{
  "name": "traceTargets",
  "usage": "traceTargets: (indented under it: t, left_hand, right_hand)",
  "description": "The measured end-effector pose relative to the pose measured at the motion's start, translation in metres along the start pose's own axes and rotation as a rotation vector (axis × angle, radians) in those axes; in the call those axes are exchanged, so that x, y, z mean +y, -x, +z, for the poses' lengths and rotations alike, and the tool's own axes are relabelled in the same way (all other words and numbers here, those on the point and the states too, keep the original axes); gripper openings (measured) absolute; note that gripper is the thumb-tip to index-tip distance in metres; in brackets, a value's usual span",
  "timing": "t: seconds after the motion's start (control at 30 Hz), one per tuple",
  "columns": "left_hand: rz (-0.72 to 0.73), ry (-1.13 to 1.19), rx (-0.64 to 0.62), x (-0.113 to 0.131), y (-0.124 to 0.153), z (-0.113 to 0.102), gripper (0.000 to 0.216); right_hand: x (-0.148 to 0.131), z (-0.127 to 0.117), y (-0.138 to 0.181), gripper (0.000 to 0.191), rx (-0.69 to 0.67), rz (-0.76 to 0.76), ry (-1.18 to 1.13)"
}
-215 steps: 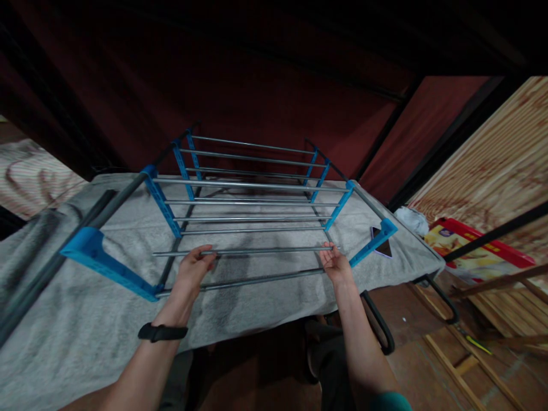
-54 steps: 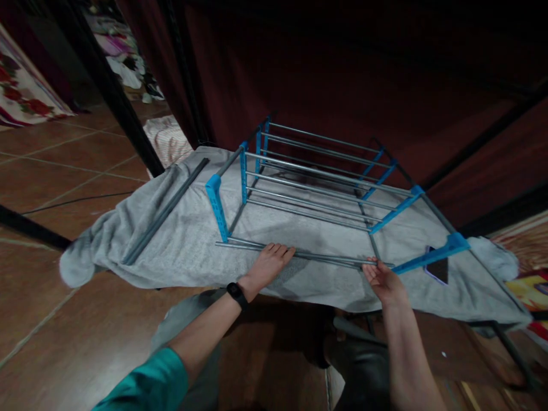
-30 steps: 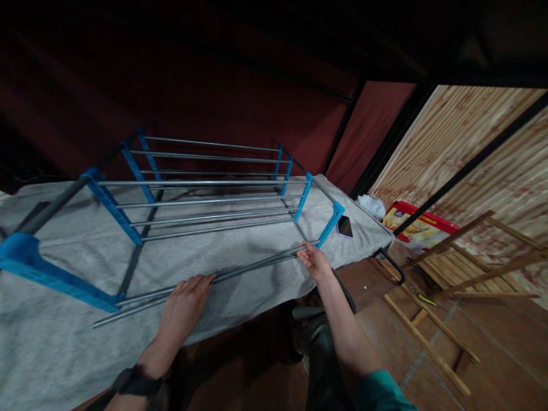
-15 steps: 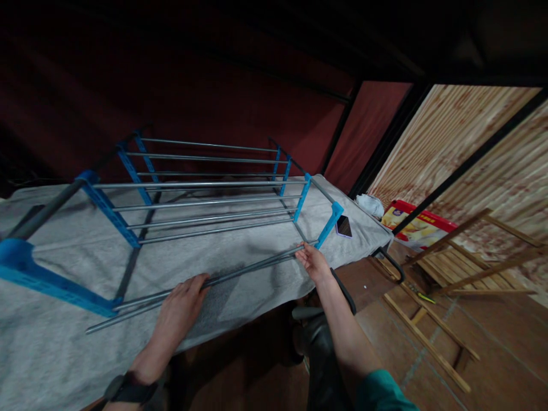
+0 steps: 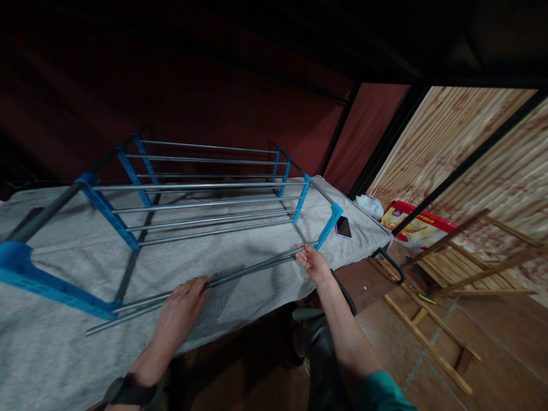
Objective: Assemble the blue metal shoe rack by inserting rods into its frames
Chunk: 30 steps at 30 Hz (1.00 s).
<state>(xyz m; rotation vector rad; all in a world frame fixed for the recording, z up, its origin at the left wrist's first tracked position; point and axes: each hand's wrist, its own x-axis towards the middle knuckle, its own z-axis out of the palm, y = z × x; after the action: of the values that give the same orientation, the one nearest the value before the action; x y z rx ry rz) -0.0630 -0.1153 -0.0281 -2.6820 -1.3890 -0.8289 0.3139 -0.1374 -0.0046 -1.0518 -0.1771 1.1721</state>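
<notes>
A rack (image 5: 218,186) of grey metal rods and blue plastic brackets stands on a grey cloth-covered surface. Along its front edge, my left hand (image 5: 182,305) wraps over a loose metal rod (image 5: 100,329), whose left end sticks out past the front blue bracket (image 5: 64,288). A second rod runs almost alongside it between the lower ends of the front brackets. My right hand (image 5: 312,262) pinches the rod's right end close to the right front bracket (image 5: 329,225). Fingertips of the left hand are partly hidden behind the rod.
A phone (image 5: 343,227) lies on the cloth (image 5: 240,251) right of the rack. Beyond the edge are a red and yellow box (image 5: 419,225), a wooden folding chair (image 5: 466,265) and a wooden frame (image 5: 428,337) on the tiled floor. A dark red wall backs the surface.
Almost nothing differs. Both hands keep their grip on the rod at the same spots, and the view has shifted very slightly.
</notes>
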Motion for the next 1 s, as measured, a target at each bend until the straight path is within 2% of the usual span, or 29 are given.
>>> traceTargets:
  t: [0.53,1.0]
  left_hand:
    - [0.103,-0.036,0.064,-0.0036,0.0001,-0.0001,0.03]
    - [0.07,-0.026,0.008,-0.0021,-0.0013,-0.0068,0.037]
  right_hand:
    - [-0.0018,0.0032,0.0028,0.01,0.014,0.007,-0.017]
    - [0.0001,0.0028,0.0049,0.007,-0.013,-0.017,-0.001]
